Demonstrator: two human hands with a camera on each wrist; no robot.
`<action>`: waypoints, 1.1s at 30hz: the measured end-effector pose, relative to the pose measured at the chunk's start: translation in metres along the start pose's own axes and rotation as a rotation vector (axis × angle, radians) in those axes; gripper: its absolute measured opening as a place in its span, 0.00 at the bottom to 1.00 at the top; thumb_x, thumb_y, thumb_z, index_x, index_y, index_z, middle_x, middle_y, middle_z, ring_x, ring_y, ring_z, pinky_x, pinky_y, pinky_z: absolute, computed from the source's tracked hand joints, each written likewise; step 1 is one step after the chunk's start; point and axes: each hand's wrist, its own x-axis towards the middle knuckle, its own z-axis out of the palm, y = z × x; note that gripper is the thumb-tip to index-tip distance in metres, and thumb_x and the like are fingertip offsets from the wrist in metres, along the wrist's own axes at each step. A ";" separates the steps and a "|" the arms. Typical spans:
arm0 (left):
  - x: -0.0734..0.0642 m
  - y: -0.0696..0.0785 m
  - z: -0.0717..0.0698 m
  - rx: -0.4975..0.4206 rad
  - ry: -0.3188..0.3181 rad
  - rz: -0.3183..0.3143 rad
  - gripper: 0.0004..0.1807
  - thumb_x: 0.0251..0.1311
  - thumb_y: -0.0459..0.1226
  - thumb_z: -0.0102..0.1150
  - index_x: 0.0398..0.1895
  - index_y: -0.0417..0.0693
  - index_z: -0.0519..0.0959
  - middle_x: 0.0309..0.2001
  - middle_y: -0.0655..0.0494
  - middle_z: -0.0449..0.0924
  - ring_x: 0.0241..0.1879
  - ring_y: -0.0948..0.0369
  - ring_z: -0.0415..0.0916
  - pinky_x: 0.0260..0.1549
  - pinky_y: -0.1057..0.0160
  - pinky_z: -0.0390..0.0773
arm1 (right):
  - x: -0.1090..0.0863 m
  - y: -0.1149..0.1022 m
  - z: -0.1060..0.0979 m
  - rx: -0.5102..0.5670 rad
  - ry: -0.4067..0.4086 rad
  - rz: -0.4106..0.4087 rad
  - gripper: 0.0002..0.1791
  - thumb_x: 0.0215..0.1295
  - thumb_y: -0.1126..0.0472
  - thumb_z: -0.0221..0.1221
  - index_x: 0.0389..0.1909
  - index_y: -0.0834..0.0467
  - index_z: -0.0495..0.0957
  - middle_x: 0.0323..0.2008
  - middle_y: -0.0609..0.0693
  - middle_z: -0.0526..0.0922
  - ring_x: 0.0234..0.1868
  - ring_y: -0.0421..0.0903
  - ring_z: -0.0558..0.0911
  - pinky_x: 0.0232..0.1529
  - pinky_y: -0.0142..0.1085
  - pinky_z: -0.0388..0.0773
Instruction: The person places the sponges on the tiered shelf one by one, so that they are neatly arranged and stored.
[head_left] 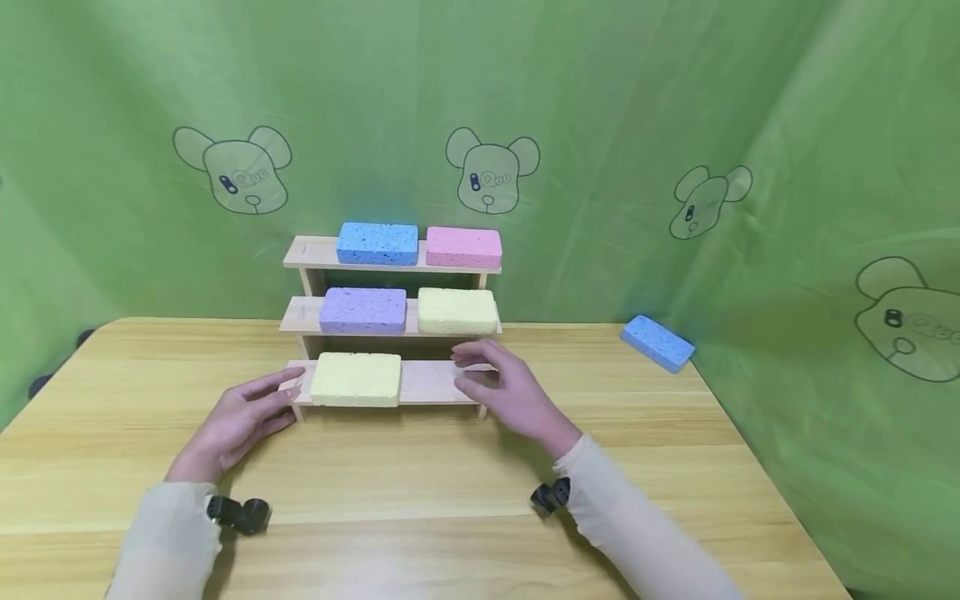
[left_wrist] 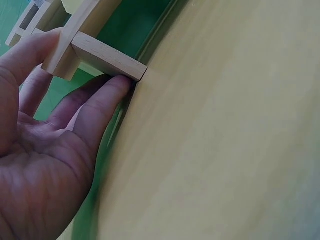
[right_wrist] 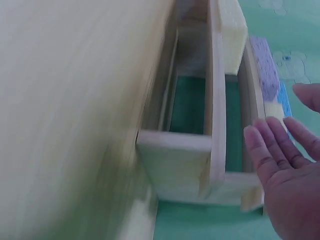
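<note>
A three-tier wooden display rack (head_left: 438,383) stands on the table. My left hand (head_left: 236,421) touches the left end of its lowest tier; in the left wrist view the fingertips rest against the wooden end leg (left_wrist: 111,57). A pale yellow sponge (head_left: 356,380) lies on that tier, right beside the left fingers. Over the tier's right end my right hand (head_left: 513,392) hovers, thumb and fingers loosely curved with nothing between them. A purple sponge (head_left: 363,311) and another pale yellow sponge (head_left: 457,311) sit on the middle tier. Blue (head_left: 377,243) and pink (head_left: 463,247) sponges occupy the top tier.
Apart from the rack, another blue sponge (head_left: 657,342) lies at the table's back right corner. A green curtain (head_left: 600,250) with mouse-like drawings hangs behind and to the right of the wood-grain table (head_left: 405,508).
</note>
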 end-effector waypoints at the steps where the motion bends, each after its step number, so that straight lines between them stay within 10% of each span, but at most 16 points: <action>1: 0.000 0.000 0.000 -0.004 -0.002 0.000 0.27 0.67 0.35 0.61 0.68 0.43 0.69 0.76 0.38 0.42 0.52 0.63 0.77 0.56 0.60 0.76 | -0.002 0.000 -0.004 0.013 0.006 -0.001 0.21 0.64 0.73 0.62 0.58 0.69 0.72 0.55 0.66 0.75 0.56 0.62 0.75 0.61 0.49 0.74; 11: -0.001 -0.001 -0.001 -0.014 -0.018 -0.005 0.27 0.67 0.34 0.59 0.69 0.44 0.69 0.74 0.35 0.45 0.52 0.61 0.78 0.57 0.59 0.75 | -0.020 -0.030 -0.032 -0.050 0.047 0.022 0.14 0.64 0.76 0.59 0.50 0.73 0.76 0.50 0.67 0.76 0.55 0.66 0.75 0.60 0.55 0.74; 33: -0.001 0.002 0.001 -0.018 -0.014 -0.013 0.29 0.67 0.35 0.60 0.70 0.42 0.66 0.75 0.36 0.45 0.52 0.61 0.78 0.57 0.60 0.76 | -0.044 -0.013 -0.088 -0.208 0.139 0.126 0.19 0.66 0.74 0.59 0.56 0.73 0.72 0.55 0.69 0.73 0.58 0.64 0.73 0.62 0.56 0.71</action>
